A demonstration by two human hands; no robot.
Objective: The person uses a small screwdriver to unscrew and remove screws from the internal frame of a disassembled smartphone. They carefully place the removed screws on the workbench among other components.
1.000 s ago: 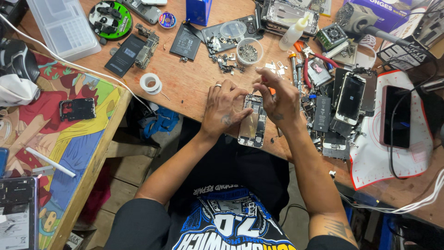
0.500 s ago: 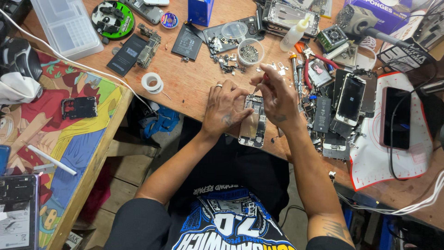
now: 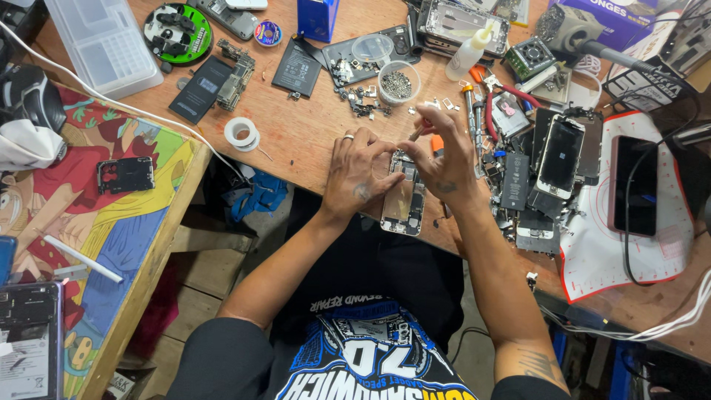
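At the near edge of the wooden bench (image 3: pixel 296 141), the left hand (image 3: pixel 355 181) grips the opened phone (image 3: pixel 404 200) by its rim while the right hand (image 3: pixel 444 159) pinches a thin tool (image 3: pixel 417 133) over it; the phone looks light, stiff and fragile inside, best held by its edges.

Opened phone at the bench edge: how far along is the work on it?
Done: the phone lies open, insides exposed, loose screws on the bench. In hand: left hand steadies it while right hand works a thin tool at its top end. Left: it remains uncovered, not closed up.
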